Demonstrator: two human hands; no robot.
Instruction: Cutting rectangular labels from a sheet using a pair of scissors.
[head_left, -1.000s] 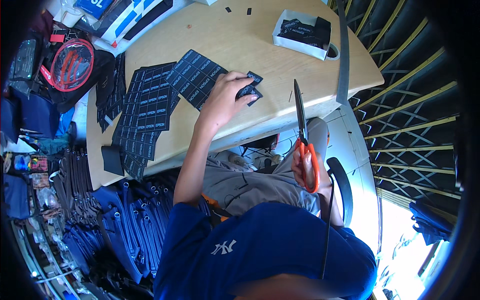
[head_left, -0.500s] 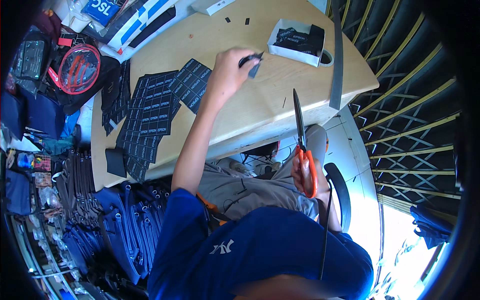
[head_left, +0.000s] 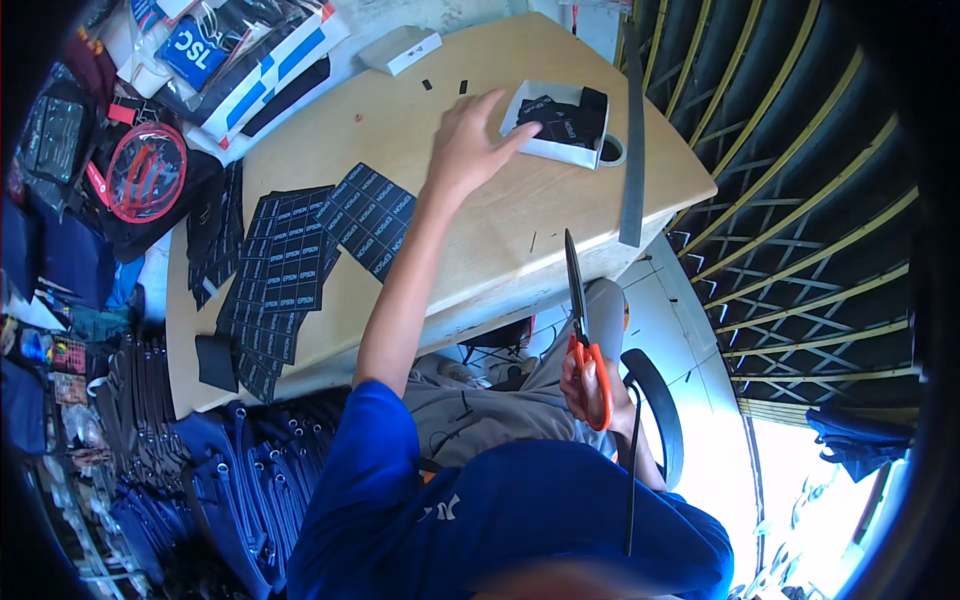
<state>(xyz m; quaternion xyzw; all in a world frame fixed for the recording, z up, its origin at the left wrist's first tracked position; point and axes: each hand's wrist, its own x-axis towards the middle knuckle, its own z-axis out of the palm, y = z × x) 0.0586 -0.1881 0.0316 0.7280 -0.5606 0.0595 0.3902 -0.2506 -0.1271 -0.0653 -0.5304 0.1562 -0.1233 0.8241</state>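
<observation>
My left hand point(head_left: 466, 150) reaches over the table beside a small white open box point(head_left: 560, 153). Its fingers are spread, and nothing shows in them; the thumb tip lies over the box's left side. Cut black label pieces point(head_left: 568, 122) with pale print lie heaped in the box. Off the table's front edge, my right hand point(head_left: 573, 392) grips orange-handled scissors point(head_left: 601, 390), their long dark blades pointing away from me. Black sheets of printed labels point(head_left: 295, 265) overlap on the left of the table, and another label sheet point(head_left: 370, 215) lies close to my left forearm.
A ring-shaped roll point(head_left: 617, 150) touches the box's right side. One long grey strip point(head_left: 632, 150) runs along the table's point(head_left: 480, 215) right part. Two small black scraps point(head_left: 463, 87) and a white carton point(head_left: 402, 50) are at the back. Blue straps point(head_left: 260, 490) hang below left.
My left hand has let go of the dark label piece it held and opened beside the box. The scissors stay in my right hand. The whole view has shifted slightly.
</observation>
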